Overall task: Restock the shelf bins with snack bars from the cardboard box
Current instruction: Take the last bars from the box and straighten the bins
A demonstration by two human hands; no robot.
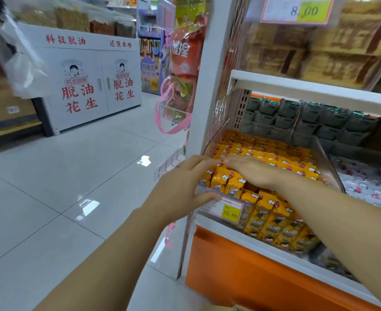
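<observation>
Yellow snack bars (236, 185) with cartoon prints fill the clear bin (325, 156).

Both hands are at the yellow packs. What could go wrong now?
1. The yellow packs at the front stand higher than the front wall of the clear bin; they may tip out when the right hand and left hand lift.
2. The left thumb lies by the price label and could knock it loose.
</observation>
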